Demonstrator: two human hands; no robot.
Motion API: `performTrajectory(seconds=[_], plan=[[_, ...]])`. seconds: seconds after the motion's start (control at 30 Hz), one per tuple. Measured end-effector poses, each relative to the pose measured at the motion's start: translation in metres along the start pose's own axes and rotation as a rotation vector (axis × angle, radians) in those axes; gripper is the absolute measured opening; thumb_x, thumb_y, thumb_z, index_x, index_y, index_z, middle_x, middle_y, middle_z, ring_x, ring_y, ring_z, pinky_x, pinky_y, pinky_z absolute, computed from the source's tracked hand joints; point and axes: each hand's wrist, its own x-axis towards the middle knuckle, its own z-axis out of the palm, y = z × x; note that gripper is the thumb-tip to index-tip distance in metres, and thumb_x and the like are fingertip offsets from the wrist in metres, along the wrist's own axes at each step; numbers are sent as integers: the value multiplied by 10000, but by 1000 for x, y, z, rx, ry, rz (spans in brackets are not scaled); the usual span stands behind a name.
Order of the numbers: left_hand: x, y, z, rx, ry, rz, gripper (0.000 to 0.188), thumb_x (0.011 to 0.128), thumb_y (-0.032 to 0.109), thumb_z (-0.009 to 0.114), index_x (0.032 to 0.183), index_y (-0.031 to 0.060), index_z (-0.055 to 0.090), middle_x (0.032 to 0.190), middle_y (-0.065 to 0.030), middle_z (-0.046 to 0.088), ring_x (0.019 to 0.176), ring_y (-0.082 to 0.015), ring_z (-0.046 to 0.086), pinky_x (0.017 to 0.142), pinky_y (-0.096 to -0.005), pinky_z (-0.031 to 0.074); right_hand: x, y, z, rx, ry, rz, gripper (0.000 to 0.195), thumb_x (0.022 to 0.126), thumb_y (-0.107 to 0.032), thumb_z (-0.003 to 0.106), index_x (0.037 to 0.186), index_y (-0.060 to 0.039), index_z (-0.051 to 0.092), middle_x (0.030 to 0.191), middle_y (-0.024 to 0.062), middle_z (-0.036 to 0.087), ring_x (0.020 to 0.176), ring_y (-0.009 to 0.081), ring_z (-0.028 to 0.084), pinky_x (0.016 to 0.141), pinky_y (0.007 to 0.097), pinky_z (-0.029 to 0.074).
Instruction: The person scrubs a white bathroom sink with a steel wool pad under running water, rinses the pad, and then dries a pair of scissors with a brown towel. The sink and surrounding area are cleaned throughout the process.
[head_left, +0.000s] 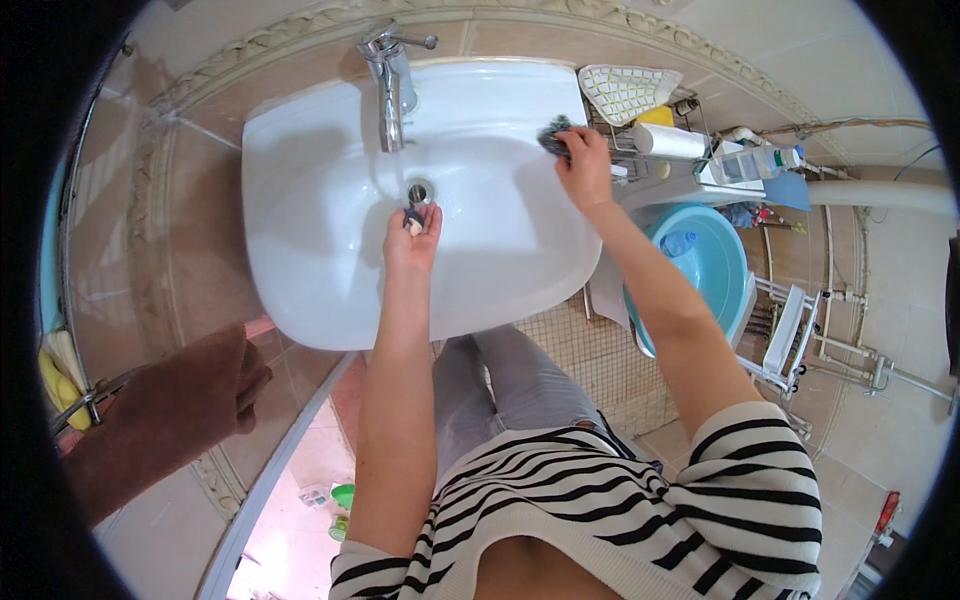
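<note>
Over the white ceramic washbasin (480, 255), my left hand (412, 232) is palm up just in front of the open drain (418, 193). Its fingers curl around a small dark and whitish object (412, 220), too small to identify. My right hand (585, 165) pinches a dark grey scouring pad (556, 136) at the basin's right rim. Above the drain stands a chrome mixer tap (391, 82), and a faint stream of water appears to fall from its spout.
Right of the basin, a wire rack (622, 150) holds a patterned cloth (626, 91) and a white roll or bottle (670, 141). A plastic bottle (750, 163) lies beyond, above a turquoise tub (724, 277). At left hangs a brown towel (172, 412).
</note>
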Motion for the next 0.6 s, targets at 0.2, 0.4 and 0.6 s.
performTrajectory(seconds=[0.2,0.4,0.6], plan=[[0,-3,7,-4,31,-16,302,930,213,355,916,-73,452,942,-185,533,920,-326,551,871,-465,479,21,-41,-3,520,-216,84,271,637,3,584,889,-72,650,938,118,595,912,316,529,798,376,453],[-3,1,15,-2,-32,4,285,931,210,351,961,-60,439,969,-174,520,965,-329,537,883,-462,472,-3,2,-12,84,-19,-58,312,643,15,592,935,-78,649,951,112,587,921,309,527,837,356,440],[-9,-3,16,-40,10,-24,299,927,216,368,943,-74,442,967,-186,530,967,-328,538,883,-457,473,-53,-33,-15,303,-410,-143,311,643,20,587,938,-65,642,1003,128,568,935,312,520,817,357,455]])
